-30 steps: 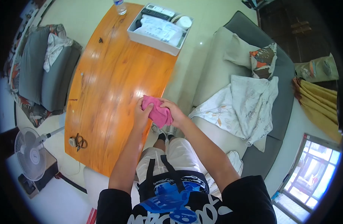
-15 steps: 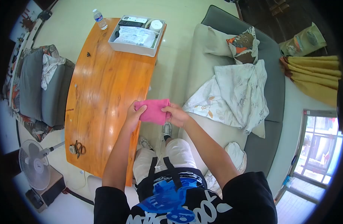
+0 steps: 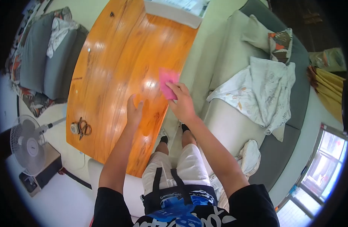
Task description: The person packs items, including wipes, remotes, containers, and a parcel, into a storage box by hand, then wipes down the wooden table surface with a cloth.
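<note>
A folded pink cloth (image 3: pixel 167 84) is gripped between the thumb and fingers of my right hand (image 3: pixel 180 99), over the right edge of the wooden table (image 3: pixel 117 72). Part of the cloth is hidden behind those fingers. My left hand (image 3: pixel 134 110) is empty above the tabletop, a short way left of the cloth, with its thumb and fingers apart.
On the table lie scissors (image 3: pixel 83 128) beside a round roll (image 3: pixel 74 128), and a white box (image 3: pixel 175 12) at the far end. A sofa (image 3: pixel 228 56) with a crumpled patterned cover (image 3: pixel 253 94) stands right. A fan (image 3: pixel 29 145) is at left.
My left hand has let go of the pink cloth and moved away from it. My right hand has carried the cloth forward toward the table. The camera view has shifted.
</note>
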### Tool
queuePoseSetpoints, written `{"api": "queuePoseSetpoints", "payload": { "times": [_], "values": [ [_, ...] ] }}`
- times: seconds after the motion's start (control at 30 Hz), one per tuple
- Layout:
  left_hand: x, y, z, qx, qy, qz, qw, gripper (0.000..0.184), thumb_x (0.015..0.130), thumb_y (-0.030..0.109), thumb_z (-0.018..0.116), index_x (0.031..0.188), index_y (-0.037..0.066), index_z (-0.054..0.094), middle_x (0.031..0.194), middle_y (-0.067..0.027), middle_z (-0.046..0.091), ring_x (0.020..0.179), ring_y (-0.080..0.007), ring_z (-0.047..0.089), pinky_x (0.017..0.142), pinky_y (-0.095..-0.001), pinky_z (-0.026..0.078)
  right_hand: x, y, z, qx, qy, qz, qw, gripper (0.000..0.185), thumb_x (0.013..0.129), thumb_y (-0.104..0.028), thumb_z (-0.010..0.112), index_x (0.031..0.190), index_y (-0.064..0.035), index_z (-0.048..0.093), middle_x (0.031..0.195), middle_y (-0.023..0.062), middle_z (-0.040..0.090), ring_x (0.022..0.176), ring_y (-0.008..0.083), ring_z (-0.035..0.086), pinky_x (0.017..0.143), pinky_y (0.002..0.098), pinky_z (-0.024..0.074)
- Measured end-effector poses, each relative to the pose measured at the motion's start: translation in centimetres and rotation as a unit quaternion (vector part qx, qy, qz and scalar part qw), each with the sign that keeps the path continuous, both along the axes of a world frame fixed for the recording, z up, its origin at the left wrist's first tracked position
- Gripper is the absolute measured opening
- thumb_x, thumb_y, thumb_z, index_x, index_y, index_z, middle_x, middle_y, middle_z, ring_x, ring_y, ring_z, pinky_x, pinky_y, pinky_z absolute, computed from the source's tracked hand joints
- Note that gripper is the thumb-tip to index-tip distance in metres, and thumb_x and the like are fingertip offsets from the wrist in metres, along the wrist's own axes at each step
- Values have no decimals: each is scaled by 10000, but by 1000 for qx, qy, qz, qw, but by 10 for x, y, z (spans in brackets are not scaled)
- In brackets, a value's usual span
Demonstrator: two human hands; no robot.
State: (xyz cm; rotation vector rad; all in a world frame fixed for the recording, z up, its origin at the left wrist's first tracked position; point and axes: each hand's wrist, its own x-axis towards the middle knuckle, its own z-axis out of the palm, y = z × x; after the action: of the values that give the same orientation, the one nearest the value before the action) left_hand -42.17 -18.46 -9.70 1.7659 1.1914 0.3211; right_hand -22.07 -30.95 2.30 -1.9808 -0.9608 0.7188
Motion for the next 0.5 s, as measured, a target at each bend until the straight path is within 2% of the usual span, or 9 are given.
{"api": "queuePoseSetpoints", "payload": {
  "times": [0.07, 0.17, 0.27, 0.37, 0.47, 0.5],
  "values": [
    [-15, 5, -16, 82, 46, -54, 994, 581, 948, 217, 622, 1446, 21, 396, 1496, -231, 390, 1404, -359, 361, 1163, -448, 282, -15, 7, -28, -27, -146, 73, 986, 633, 820, -140, 718, 1412, -87, 499, 1400, 197, 438, 1328, 382, 407, 1144, 520, 303],
    [-8, 21, -24, 166, 83, -110, 976, 619, 941, 243, 608, 1481, 53, 372, 1553, -236, 325, 1440, -405, 301, 1179, -519, 230, -23, 34, -67, -105, -200, 83, 971, 682, 859, -260, 691, 1466, -101, 423, 1511, 177, 337, 1428, 392, 275, 1191, 577, 150],
    [24, 54, -33, 263, 136, -146, 944, 641, 936, 305, 585, 1502, 95, 368, 1578, -210, 306, 1456, -406, 278, 1180, -570, 192, -20, 72, -118, -101, -260, 75, 957, 690, 915, -354, 614, 1511, -125, 354, 1580, 152, 275, 1477, 366, 221, 1193, 604, 112],
    [48, 66, -44, 328, 195, -159, 910, 654, 937, 317, 562, 1526, 122, 354, 1600, -188, 275, 1480, -387, 237, 1185, -584, 167, -25, 83, -159, -145, -333, 88, 927, 646, 955, -379, 548, 1520, -131, 354, 1624, 117, 229, 1505, 323, 188, 1199, 598, 109],
    [54, 69, -49, 345, 197, -157, 904, 668, 919, 325, 563, 1530, 139, 367, 1612, -173, 265, 1489, -377, 223, 1187, -585, 164, 3, 74, -159, -97, -301, 151, 937, 630, 969, -347, 524, 1533, -132, 340, 1619, 89, 263, 1500, 294, 211, 1189, 599, 129],
    [52, 66, -49, 346, 191, -153, 906, 673, 909, 331, 567, 1527, 144, 378, 1613, -168, 267, 1489, -376, 226, 1187, -586, 166, 16, 76, -155, -107, -323, 139, 930, 628, 968, -336, 523, 1532, -126, 341, 1616, 87, 274, 1499, 293, 215, 1187, 594, 138]
  ]
}}
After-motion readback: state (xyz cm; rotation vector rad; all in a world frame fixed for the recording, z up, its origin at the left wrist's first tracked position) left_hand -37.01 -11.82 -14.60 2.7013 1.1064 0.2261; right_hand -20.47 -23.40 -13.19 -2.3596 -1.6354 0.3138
